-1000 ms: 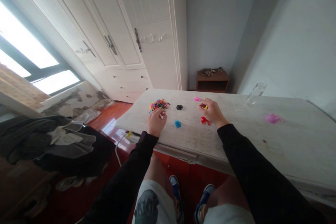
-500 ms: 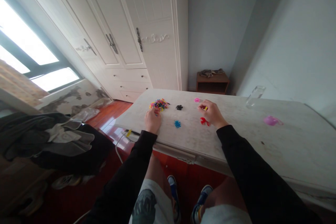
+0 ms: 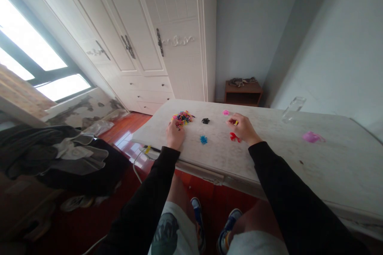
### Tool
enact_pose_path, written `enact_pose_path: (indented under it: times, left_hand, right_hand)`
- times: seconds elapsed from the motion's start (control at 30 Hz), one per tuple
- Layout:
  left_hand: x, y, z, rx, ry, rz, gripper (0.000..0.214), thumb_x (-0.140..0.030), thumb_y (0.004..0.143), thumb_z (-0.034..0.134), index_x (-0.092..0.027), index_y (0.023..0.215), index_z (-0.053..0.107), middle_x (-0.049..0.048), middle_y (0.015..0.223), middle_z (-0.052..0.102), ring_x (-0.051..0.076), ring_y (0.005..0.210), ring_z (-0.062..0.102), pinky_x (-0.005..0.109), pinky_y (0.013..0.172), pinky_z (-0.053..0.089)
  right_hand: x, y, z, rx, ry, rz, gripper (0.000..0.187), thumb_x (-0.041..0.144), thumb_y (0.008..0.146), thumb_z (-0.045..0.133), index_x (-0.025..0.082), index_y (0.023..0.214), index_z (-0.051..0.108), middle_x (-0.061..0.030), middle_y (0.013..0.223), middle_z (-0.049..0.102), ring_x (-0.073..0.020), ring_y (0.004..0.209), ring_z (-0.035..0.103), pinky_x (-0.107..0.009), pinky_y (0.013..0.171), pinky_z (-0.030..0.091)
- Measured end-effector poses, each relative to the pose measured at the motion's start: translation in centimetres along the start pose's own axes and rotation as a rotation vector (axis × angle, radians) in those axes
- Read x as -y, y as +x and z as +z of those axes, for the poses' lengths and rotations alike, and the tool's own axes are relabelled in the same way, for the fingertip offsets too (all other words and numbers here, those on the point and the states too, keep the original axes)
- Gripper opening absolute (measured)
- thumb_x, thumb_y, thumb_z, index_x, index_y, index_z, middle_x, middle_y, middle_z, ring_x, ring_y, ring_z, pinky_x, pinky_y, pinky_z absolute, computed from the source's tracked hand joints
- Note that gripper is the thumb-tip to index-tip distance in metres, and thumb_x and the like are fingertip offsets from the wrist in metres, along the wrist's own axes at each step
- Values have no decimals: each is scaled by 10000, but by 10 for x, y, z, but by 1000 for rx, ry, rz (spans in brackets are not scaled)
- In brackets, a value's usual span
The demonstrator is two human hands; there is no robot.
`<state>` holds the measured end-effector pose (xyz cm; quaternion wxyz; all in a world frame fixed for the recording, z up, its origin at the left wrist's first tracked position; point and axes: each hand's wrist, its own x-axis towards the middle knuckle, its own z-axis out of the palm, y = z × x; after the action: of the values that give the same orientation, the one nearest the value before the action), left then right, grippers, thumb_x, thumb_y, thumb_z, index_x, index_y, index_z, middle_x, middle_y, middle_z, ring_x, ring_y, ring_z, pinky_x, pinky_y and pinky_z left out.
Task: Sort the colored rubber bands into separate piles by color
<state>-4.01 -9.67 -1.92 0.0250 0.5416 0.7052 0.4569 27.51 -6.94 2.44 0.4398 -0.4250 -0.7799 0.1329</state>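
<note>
My left hand (image 3: 175, 134) is at the near side of a mixed pile of small colourful elastic bands (image 3: 187, 117), its fingers curled down among them. Whether a band is pinched there is too small to tell. Over the right part of the group of piles, my right hand (image 3: 243, 128) is closed, with a bit of yellow band (image 3: 236, 122) showing between its fingers. Just below that hand lies a red pile (image 3: 235, 137), and beyond it a pink one (image 3: 226, 112). Between my hands are a black pile (image 3: 205, 120) and a blue pile (image 3: 204, 140).
The pale table (image 3: 269, 159) also carries a tilted clear glass (image 3: 293, 109) and a pink-purple pouch-like item (image 3: 312, 137) at the right. A white wardrobe (image 3: 185, 67) and a low brown stand (image 3: 243, 93) are behind it. Dark clothing (image 3: 83, 167) is heaped at the left.
My left hand has shifted slightly at the mixed pile, its fingers drawing in among the bands. My right hand stays almost in place with the yellow band. The whole view has moved a little.
</note>
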Motion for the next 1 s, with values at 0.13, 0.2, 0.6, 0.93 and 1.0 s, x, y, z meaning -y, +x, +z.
enact_pose_path:
  times: [0.13,0.2,0.6,0.93,1.0]
  left_hand:
    - [-3,-2,-2,31,-62,-56,242,-43,705,616,-202,887,616,21,839,681,179,724,597,310,731,452]
    - [-5,-2,-3,23,-98,-53,243,-30,688,613,-201,862,608,13,819,676,169,700,591,300,715,450]
    - [-3,-2,-3,-23,-244,-52,148,-102,728,704,-196,781,604,-9,733,660,151,690,617,267,697,466]
    - [-12,-1,-12,-70,-294,-140,87,-163,790,686,-195,763,610,-4,720,670,145,670,617,258,668,454]
    - [-13,-1,-13,-86,-290,-154,90,-160,793,677,-197,753,606,-3,711,665,144,657,608,255,652,448]
  right_hand:
    - [0,0,1,14,-3,5,178,244,803,577,207,629,587,-54,733,629,-196,697,586,-331,705,456]
    - [0,0,1,15,-3,3,181,243,803,574,208,626,581,-54,729,628,-196,695,585,-332,701,455]
    - [-1,0,2,29,-4,6,175,248,804,579,209,633,586,-63,741,649,-199,699,590,-337,706,463]
    - [-1,0,3,37,-14,3,180,255,808,575,209,634,592,-68,745,656,-202,698,595,-339,702,462]
    - [-1,0,3,39,-18,5,178,252,808,581,208,635,595,-65,743,656,-198,699,593,-336,704,462]
